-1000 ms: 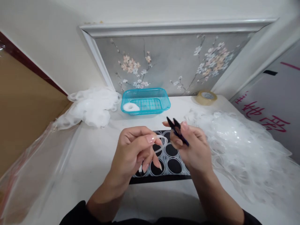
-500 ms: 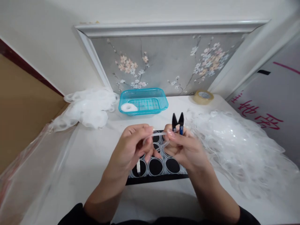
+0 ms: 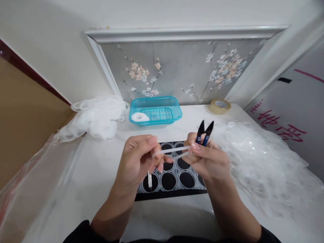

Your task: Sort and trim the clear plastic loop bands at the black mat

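A translucent white ring-shaped band (image 3: 173, 150) is stretched between my two hands, its two strands crossing the gap. My left hand (image 3: 140, 157) is closed on one end of it, thumb against forefinger and the other fingers bent beneath. At the opposite end, the thumb and forefinger of my right hand (image 3: 210, 160) pinch the band. That same hand also grips blue-handled thread snips (image 3: 205, 133), whose dark blades point up and stand apart. Below lies a black mat (image 3: 172, 195) bearing a sheet of clear rings (image 3: 168, 181). A slim white tool (image 3: 150, 181) lies there, partly hidden by my left hand.
A blue plastic basket (image 3: 162, 122) with white rings (image 3: 139, 117) in it stands at the back. Piles of translucent rings lie left (image 3: 98, 118) and right (image 3: 253, 162). A tape roll (image 3: 219, 106) sits by the wall. Clear plastic sheeting (image 3: 32, 175) covers the left side.
My right hand has moved right with the snips, away from my left hand. The band between them is pulled longer, and both its strands now show clearly.
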Available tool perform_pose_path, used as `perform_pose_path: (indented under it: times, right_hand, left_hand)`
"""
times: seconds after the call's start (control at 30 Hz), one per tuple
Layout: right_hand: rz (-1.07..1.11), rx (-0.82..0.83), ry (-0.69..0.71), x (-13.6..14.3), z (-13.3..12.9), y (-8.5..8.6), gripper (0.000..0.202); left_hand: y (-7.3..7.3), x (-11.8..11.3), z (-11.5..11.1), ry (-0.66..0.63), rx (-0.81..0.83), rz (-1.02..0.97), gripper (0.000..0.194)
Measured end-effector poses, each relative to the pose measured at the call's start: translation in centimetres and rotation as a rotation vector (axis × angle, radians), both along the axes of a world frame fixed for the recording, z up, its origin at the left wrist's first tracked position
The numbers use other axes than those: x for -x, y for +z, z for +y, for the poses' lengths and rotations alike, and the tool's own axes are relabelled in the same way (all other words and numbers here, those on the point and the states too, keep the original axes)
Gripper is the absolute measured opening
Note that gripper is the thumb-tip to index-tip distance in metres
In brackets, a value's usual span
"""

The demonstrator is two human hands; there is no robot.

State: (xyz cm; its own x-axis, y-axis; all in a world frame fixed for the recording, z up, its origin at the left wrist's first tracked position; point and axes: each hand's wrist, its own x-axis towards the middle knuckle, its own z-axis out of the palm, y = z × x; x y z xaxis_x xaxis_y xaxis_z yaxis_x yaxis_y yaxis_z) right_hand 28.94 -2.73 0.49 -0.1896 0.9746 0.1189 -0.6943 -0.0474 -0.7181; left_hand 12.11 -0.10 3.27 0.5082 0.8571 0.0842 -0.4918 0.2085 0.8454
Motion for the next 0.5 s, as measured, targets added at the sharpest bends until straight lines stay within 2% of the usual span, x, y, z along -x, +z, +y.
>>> perform_pose_path:
  times: [0.13,0.27,0.37,0.5]
  right_hand:
    - [0.033,0.09,0.03,-0.1,0.1,0.1,0.023]
    - [0.233,0.263,0.185,-0.3,0.7,-0.2,0.021]
    - [0.395,0.363,0.307,-0.5,1.4,-0.9,0.02]
    - [0.434,0.414,0.349,-0.3,1.8,-1.6,0.025]
  left_hand:
    - [0.3,0.0,0.2,-0.101,0.101,-0.098,0.026]
    - [0.4,0.1,0.3,-0.153,0.237,-0.232,0.027]
    - [0.5,0.0,-0.1,-0.164,0.221,-0.284,0.039]
    - [0.6,-0.2,-0.6,-0.188,0.158,-0.294,0.05]
